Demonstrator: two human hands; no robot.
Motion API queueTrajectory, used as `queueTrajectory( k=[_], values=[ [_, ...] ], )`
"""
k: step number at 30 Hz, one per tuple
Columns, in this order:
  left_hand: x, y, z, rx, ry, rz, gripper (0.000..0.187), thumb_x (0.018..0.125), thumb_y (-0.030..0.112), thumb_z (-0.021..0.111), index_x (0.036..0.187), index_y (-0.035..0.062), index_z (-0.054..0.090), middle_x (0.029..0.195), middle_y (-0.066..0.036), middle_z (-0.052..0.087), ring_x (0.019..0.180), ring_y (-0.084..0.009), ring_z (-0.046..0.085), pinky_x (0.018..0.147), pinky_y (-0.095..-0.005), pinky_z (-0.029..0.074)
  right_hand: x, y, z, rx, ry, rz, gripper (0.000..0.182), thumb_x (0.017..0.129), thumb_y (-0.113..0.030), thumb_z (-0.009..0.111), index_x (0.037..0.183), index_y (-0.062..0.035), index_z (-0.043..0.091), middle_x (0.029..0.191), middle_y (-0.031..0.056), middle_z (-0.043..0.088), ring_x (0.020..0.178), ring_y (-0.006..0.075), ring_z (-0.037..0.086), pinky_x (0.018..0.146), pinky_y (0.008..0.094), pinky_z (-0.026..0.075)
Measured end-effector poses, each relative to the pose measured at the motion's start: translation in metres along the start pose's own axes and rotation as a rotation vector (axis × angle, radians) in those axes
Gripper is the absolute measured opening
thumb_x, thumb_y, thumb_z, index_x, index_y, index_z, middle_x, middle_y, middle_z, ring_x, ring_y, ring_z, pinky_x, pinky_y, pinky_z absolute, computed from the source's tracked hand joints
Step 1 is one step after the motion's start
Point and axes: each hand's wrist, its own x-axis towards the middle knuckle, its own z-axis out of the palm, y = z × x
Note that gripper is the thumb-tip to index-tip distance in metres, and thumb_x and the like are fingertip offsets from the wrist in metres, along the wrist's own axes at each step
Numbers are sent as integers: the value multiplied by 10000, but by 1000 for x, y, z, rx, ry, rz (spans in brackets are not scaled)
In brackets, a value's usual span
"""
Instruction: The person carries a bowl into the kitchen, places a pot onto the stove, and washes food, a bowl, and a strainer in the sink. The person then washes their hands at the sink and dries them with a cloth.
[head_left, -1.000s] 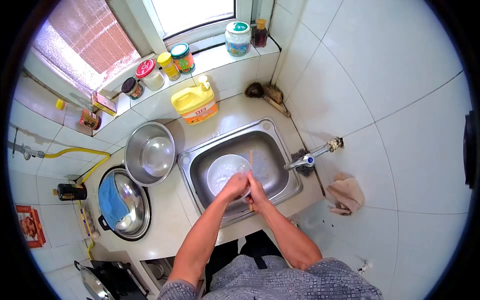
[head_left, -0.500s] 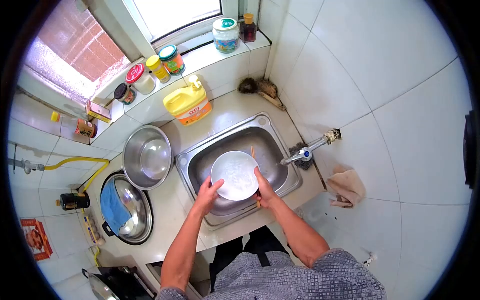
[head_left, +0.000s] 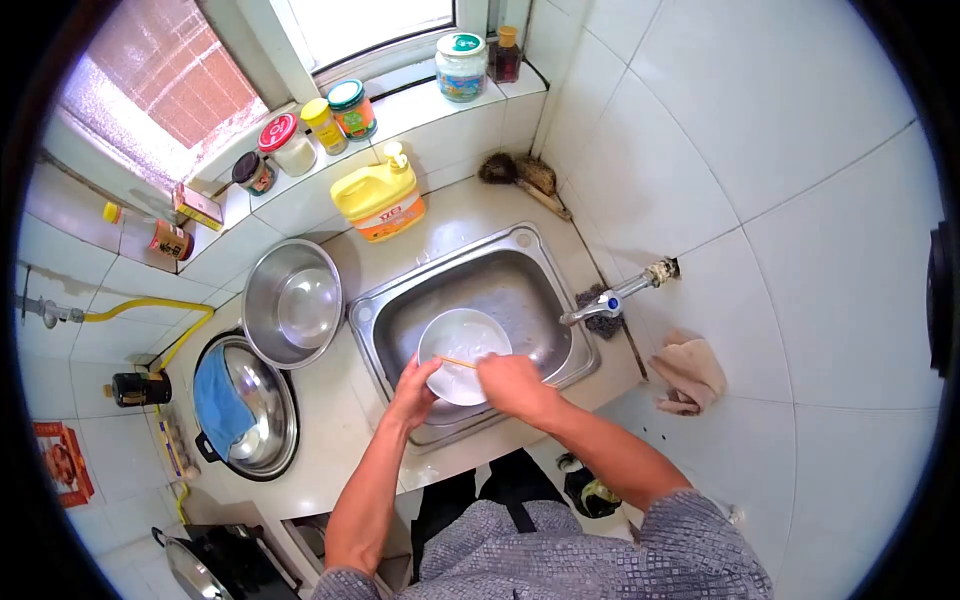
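Note:
A white bowl [head_left: 462, 335] with some clear water in it is held over the metal sink [head_left: 535, 300]. My left hand [head_left: 410, 394] grips its left rim, thumb on top. Wooden chopsticks [head_left: 457, 362] lie across the bowl's opening, their visible ends pointing left toward my left thumb. Closed around their other end, my right hand [head_left: 518, 387] covers the bowl's lower right side.
A faucet [head_left: 605, 304] reaches over the sink from the right wall. Left of the sink stand a steel basin [head_left: 292, 303] and a lidded pan [head_left: 268, 440] with a blue cloth [head_left: 220, 405]. Behind are a yellow detergent jug [head_left: 378, 200] and several jars along the ledge.
My right hand has left the bowl's right rim and brought the chopsticks from beside the bowl to across its opening. My left hand keeps its hold on the bowl.

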Motion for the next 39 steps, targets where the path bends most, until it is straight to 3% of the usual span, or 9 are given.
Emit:
queueTrajectory(
  k=[6, 9, 12, 16, 22, 26, 28, 34, 39],
  values=[
    [-5, 3, 7, 65, 37, 58, 489, 918, 256, 638, 1356, 125, 462, 1217, -48, 615, 1117, -199, 607, 922, -429, 517, 67, 7, 64, 762, 217, -7, 220, 913, -163, 531, 1034, -22, 649, 834, 161, 698, 747, 306, 688, 623, 433, 525],
    [-5, 6, 8, 75, 66, 54, 497, 915, 242, 642, 1362, 118, 465, 1230, -56, 602, 1129, -193, 595, 902, -417, 528, 47, 24, 22, 1738, -56, 432, 374, 994, -376, 520, 1179, -58, 589, 648, -20, 469, 527, 78, 422, 432, 239, 355],
    [-4, 8, 15, 169, 91, 76, 593, 887, 226, 686, 1424, 139, 451, 1208, -15, 597, 1086, -152, 591, 826, -360, 528, 24, 59, 26, 2149, 8, 465, 304, 1007, -328, 506, 1137, -73, 609, 648, -34, 425, 485, 36, 339, 376, 195, 245],
    [-3, 16, 26, 249, 110, 90, 640, 871, 219, 706, 1443, 119, 438, 1183, -22, 595, 1034, -152, 590, 789, -320, 505, 26, 99, 96, 2325, 392, 629, 256, 995, -287, 532, 1090, -68, 622, 675, -44, 470, 450, 36, 309, 347, 193, 214],
    [-3, 28, 67, 536, 99, 193, 645, 827, 228, 753, 1400, 94, 487, 1245, -73, 576, 1093, -171, 573, 880, -320, 487, 36, 80, 109, 2200, 48, 618, 175, 983, -220, 496, 968, -111, 632, 717, -23, 585, 434, 49, 414, 331, 189, 227],
    [-15, 33, 106, 1063, 240, 563, 767, 704, 270, 851, 1368, 70, 524, 1240, -166, 562, 1093, -260, 580, 931, -383, 484, 40, 74, 93, 2253, 35, 565, 138, 955, -207, 524, 996, -121, 624, 746, -21, 599, 493, 61, 480, 344, 204, 287],
    [-21, 33, 120, 1268, 252, 715, 775, 671, 288, 863, 1341, 59, 547, 1189, -196, 558, 1088, -313, 567, 942, -393, 478, 41, 73, 87, 2218, 22, 526, 302, 945, -214, 552, 1219, -91, 582, 1039, 63, 671, 826, 164, 674, 602, 270, 563],
    [-46, 22, 137, 1432, 185, 835, 806, 621, 340, 873, 1337, 137, 566, 1198, -225, 531, 1109, -384, 527, 951, -431, 466, 44, 84, 118, 2544, -110, -137, 455, 984, -391, 503, 1329, -96, 520, 1244, 117, 611, 1124, 282, 621, 954, 476, 528],
    [-71, 25, 141, 1476, 129, 882, 863, 573, 241, 885, 1358, 183, 530, 1241, -208, 498, 1136, -388, 512, 955, -461, 469, 19, 81, 122, 2574, -89, -116, 450, 1004, -373, 473, 1374, -117, 497, 1270, 125, 600, 1153, 284, 597, 1015, 468, 485]
  ],
)
